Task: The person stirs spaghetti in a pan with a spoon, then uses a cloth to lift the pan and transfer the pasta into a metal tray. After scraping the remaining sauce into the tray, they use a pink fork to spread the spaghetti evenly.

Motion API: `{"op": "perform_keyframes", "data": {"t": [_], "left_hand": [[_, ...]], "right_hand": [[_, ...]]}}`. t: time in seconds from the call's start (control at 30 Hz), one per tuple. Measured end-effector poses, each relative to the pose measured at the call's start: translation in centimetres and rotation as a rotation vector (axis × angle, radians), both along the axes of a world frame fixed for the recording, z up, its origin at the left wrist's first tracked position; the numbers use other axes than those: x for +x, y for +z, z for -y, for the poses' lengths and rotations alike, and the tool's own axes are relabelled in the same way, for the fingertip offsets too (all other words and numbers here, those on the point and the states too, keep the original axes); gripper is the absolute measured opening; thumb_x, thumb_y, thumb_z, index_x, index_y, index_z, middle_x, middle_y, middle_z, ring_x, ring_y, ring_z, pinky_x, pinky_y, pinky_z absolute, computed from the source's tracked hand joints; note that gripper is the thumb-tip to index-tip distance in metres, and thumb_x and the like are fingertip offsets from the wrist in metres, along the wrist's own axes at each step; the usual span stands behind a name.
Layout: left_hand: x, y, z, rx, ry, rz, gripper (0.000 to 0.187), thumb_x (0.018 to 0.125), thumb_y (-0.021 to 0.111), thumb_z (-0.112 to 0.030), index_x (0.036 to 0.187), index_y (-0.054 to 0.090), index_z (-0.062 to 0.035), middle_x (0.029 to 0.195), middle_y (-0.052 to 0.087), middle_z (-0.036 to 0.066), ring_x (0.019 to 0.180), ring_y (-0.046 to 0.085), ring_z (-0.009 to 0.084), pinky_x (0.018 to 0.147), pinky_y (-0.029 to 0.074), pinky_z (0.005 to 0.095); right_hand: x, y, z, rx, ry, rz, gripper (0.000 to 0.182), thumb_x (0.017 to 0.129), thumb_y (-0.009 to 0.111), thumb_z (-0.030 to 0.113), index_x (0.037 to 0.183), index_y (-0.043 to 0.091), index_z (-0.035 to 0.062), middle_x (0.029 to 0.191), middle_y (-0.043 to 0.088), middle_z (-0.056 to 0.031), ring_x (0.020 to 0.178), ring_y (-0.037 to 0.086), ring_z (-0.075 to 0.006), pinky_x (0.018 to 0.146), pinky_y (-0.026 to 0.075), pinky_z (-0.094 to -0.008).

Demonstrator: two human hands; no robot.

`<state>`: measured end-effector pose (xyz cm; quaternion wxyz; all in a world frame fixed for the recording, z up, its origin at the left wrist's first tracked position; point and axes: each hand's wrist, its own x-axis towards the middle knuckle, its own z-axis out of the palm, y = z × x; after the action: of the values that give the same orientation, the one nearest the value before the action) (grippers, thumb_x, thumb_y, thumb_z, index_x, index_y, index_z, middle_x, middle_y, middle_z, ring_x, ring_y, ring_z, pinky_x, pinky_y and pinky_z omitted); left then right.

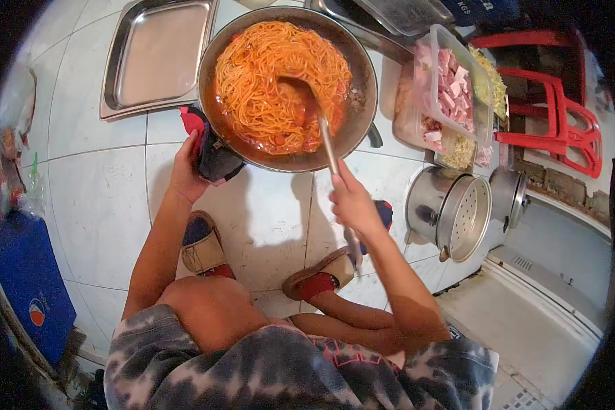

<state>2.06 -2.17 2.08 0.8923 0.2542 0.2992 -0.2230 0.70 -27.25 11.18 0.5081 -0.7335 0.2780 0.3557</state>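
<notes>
Holding ladle (327, 140) in noodles (253, 82), metal tray (160, 58) beside pan (363, 116).

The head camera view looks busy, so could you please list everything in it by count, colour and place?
Pan: one, dark, top centre
Noodles: one mass, orange, in pan
Ladle: one, silver, head in noodles
Cloth: one, black-red, pan's lower left
Tray: one, silver, left of pan
Container: one, clear, right of pan
Diced pieces: many, pink, in container
Shreds: many, yellowish, below container
Pots: at least two, silver, right
Chairs: at least one, red, far right
Logo panel: one, blue, left
Tiles: many, white, floor
Sandals: two, tan, on feet
Left hand: one, bare, on cloth
Right hand: one, bare, on ladle
</notes>
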Motion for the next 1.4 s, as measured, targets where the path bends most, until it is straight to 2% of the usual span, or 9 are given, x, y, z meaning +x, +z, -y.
{"op": "perform_keyframes", "data": {"t": [0.17, 0.33, 0.47, 0.6, 0.83, 0.87, 1.03, 1.3, 1.4], "left_hand": [[-0.4, -1.5, -0.8, 0.049, -0.101, 0.023, 0.04, 0.08, 0.036, -0.042, 0.101, 0.048, -0.0092, 0.086, 0.058, 0.006, 0.063, 0.058, 0.0156, 0.03, 0.04, 0.0287], [0.3, -2.0, -1.2, 0.051, -0.172, 0.038, 0.04, 0.08, 0.039, -0.042, 0.102, 0.047, -0.0097, 0.085, 0.058, 0.004, 0.065, 0.058, 0.0151, 0.039, 0.043, 0.0304], [0.6, -1.1, 0.0, 0.156, -0.077, -0.057, 0.04, 0.08, 0.04, -0.042, 0.103, 0.046, -0.0107, 0.089, 0.057, 0.003, 0.073, 0.057, 0.0141, 0.05, 0.045, 0.032], [-0.1, -2.7, -1.4, -0.012, -0.22, 0.059, 0.039, 0.08, 0.042, -0.04, 0.106, 0.045, -0.0115, 0.095, 0.055, 0.003, 0.082, 0.054, 0.0143, 0.064, 0.045, 0.0311], [0.2, -2.9, -0.3, 0.009, -0.051, -0.034, 0.036, 0.081, 0.043, -0.036, 0.107, 0.044, -0.0103, 0.101, 0.053, 0.001, 0.089, 0.051, 0.0145, 0.078, 0.04, 0.0302], [0.2, -3.2, -0.2, -0.003, -0.009, -0.033, 0.036, 0.082, 0.043, -0.035, 0.107, 0.044, -0.0098, 0.101, 0.052, 0.001, 0.09, 0.05, 0.0144, 0.08, 0.039, 0.0301], [0.3, -2.9, -0.4, -0.035, 0.048, -0.001, 0.034, 0.082, 0.043, -0.031, 0.107, 0.043, -0.0076, 0.104, 0.05, 0.002, 0.094, 0.048, 0.0146, 0.085, 0.036, 0.0294], [0.0, -2.9, -0.8, -0.067, 0.04, -0.006, 0.036, 0.083, 0.042, -0.03, 0.111, 0.038, -0.0081, 0.105, 0.05, 0.003, 0.095, 0.048, 0.0148, 0.084, 0.037, 0.0309], [0.0, -2.7, -0.9, -0.094, 0.038, -0.01, 0.037, 0.083, 0.042, -0.03, 0.112, 0.038, -0.0082, 0.105, 0.05, 0.003, 0.095, 0.048, 0.0152, 0.085, 0.037, 0.0308]], "right_hand": [[-0.4, 2.7, 5.1, -0.343, 0.336, 0.239, 0.037, 0.085, 0.036, 0.023, 0.12, 0.034, 0.012, 0.058, 0.046, -0.0053, 0.05, 0.044, -0.0121, 0.049, 0.038, -0.0266], [4.2, 3.4, 5.5, -0.557, 0.381, 0.088, 0.041, 0.084, 0.035, 0.021, 0.123, 0.025, 0.0104, 0.057, 0.05, -0.0152, 0.052, 0.053, -0.0221, 0.053, 0.043, -0.0352], [5.7, 0.4, 7.3, -0.705, 0.769, 0.305, 0.038, 0.083, 0.03, 0.014, 0.118, 0.024, 0.0008, 0.069, 0.055, -0.0243, 0.059, 0.058, -0.0309, 0.045, 0.044, -0.04], [8.1, 4.3, 3.9, -0.835, 0.925, 0.013, 0.037, 0.08, 0.032, 0.007, 0.115, 0.027, -0.0016, 0.068, 0.053, -0.0252, 0.047, 0.055, -0.0323, 0.033, 0.042, -0.0373], [11.8, 5.0, 0.6, -0.484, 1.005, -0.535, 0.021, 0.083, 0.029, 0.016, 0.094, 0.037, 0.0001, 0.057, 0.045, -0.0082, 0.037, 0.045, -0.0152, 0.032, 0.039, -0.0281], [11.8, 5.1, 0.2, -0.443, 0.793, -0.626, 0.023, 0.085, 0.027, 0.022, 0.095, 0.039, 0.0044, 0.058, 0.043, -0.0048, 0.035, 0.038, -0.0085, 0.03, 0.034, -0.0224], [10.3, 4.4, -1.2, -0.256, 0.61, -0.756, 0.021, 0.086, 0.029, 0.026, 0.095, 0.039, 0.0095, 0.055, 0.037, -0.0005, 0.035, 0.031, -0.0038, 0.029, 0.03, -0.018], [8.4, 2.7, -5.1, -0.144, 0.994, -0.438, 0.03, 0.087, 0.03, 0.027, 0.108, 0.035, 0.0078, 0.052, 0.038, -0.0024, 0.032, 0.038, -0.0084, 0.026, 0.031, -0.0217], [8.8, -0.9, -2.6, -0.267, 1.248, -0.016, 0.034, 0.085, 0.034, 0.027, 0.113, 0.035, 0.0079, 0.063, 0.05, -0.0127, 0.048, 0.052, -0.0215, 0.044, 0.042, -0.0328]]}}
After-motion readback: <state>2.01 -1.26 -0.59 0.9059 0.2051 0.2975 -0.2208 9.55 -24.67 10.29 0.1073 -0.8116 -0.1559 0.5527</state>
